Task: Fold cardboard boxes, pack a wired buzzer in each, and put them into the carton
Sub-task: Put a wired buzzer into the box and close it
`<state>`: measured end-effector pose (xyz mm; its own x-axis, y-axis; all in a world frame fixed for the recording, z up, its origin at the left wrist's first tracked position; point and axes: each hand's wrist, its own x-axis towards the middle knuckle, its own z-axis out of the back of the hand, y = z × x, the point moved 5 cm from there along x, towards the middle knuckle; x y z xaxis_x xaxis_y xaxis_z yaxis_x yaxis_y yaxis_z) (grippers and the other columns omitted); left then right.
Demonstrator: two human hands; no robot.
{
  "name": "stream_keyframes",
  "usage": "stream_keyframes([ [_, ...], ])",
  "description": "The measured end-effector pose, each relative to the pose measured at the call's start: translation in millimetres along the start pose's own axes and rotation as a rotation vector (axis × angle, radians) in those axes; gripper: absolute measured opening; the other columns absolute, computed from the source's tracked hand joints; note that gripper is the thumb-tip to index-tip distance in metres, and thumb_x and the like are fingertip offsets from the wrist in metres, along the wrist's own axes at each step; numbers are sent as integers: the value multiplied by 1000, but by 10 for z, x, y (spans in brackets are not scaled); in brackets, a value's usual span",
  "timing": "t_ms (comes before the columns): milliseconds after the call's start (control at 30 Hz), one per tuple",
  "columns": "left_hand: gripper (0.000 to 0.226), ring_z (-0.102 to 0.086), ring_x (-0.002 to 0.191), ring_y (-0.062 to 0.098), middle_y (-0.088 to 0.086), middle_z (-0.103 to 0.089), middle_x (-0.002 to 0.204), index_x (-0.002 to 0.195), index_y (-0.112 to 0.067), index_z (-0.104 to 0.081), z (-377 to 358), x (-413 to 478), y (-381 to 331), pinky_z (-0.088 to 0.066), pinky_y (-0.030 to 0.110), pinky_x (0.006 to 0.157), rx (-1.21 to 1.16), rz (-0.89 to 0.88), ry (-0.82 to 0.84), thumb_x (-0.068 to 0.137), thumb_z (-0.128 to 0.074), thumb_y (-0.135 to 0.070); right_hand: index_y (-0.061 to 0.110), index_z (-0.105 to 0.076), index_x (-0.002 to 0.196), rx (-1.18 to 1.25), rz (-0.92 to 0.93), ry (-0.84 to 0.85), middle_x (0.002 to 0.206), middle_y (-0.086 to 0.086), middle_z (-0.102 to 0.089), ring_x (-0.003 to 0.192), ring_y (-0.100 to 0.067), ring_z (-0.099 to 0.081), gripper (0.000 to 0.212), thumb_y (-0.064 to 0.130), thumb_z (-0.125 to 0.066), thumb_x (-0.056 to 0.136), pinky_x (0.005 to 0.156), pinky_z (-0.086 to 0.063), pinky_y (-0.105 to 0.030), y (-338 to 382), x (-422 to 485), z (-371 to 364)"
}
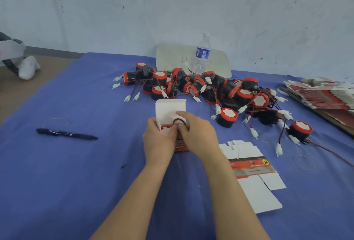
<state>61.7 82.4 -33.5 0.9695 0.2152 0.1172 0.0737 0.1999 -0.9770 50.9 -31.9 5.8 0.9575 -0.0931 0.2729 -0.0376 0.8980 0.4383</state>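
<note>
A small folded box stands on the blue table with its white lid flap up. My left hand grips the box from the left side. A red-topped buzzer sits inside the box. My right hand presses down on the buzzer's coiled red-and-black wire at the box opening, fingers curled over it. A flat unfolded box blank lies to the right of my right forearm. The carton is not in view.
A pile of several black-and-red wired buzzers spreads behind the box, one close by at right. A stack of flat box blanks lies far right. A water bottle stands at the back, a black pen lies left.
</note>
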Motion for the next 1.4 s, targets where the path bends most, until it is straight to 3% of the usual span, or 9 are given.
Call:
stream_keyframes([
  [267, 34, -58, 100, 24, -1, -62, 103, 101, -27, -42, 3, -10, 14, -50, 45, 83, -17, 20, 8, 83, -69, -37, 16, -63, 112, 9, -29, -102, 114, -2, -50, 101, -21, -49, 24, 15, -44, 97, 74, -37, -27, 80, 81, -62],
  [500, 38, -58, 99, 25, 0, -61, 102, 101, -25, -42, 6, -15, 11, -51, 41, 78, -7, 5, -14, 80, -71, -34, 16, -64, 108, -110, -39, -46, 107, -3, -64, 100, -22, -49, 25, 17, -42, 97, 78, -40, -31, 34, 75, -3],
  [600, 40, -56, 101, 26, -1, -61, 101, 101, -25, -40, 1, -12, 7, -51, 43, 79, 13, 5, -16, 79, -72, -34, 22, -66, 110, -246, -3, -19, 106, -1, -65, 90, -21, -41, 29, 20, -40, 97, 73, -31, -31, 49, 45, 8],
  [800, 35, -58, 101, 25, 1, -62, 104, 101, -25, -40, -3, -6, 14, -50, 42, 82, -2, 24, 18, 82, -69, -31, 30, -66, 110, -113, 9, 90, 107, 6, -66, 104, -22, -45, 25, 29, -45, 99, 82, -33, -32, -41, 27, 22],
  [900, 32, -57, 101, 24, 0, -61, 104, 101, -25, -40, -9, -7, 11, -50, 41, 82, 0, 16, 22, 85, -67, -31, 29, -67, 103, -67, 7, 65, 101, 6, -68, 104, -21, -47, 19, 30, -49, 97, 88, -37, -34, -42, 2, 32],
  [1067, 22, -58, 101, 26, 3, -61, 107, 102, -24, -39, -15, -6, 8, -51, 43, 83, 14, -6, 21, 91, -59, -24, 26, -65, 103, -106, 13, 36, 99, 5, -66, 99, -20, -44, 18, 29, -48, 97, 78, -25, -31, -11, -25, 34],
  [1200, 17, -57, 103, 27, 2, -61, 105, 101, -24, -39, -9, 0, 6, -49, 45, 84, 9, -13, 20, 94, -54, -20, 21, -63, 103, -173, -40, -25, 99, 0, -65, 86, -19, -36, 20, 23, -43, 97, 75, -25, -31, 49, -21, 12],
  [1400, 17, -57, 96, 23, -5, -58, 95, 98, -27, -40, -7, 14, 21, -41, 27, 62, 8, -13, 20, 91, -53, -18, 17, -59, 102, -244, -108, -55, 85, -1, -53, 83, -20, -31, 17, 17, -43, 96, 73, -23, -31, 118, -56, 21],
])
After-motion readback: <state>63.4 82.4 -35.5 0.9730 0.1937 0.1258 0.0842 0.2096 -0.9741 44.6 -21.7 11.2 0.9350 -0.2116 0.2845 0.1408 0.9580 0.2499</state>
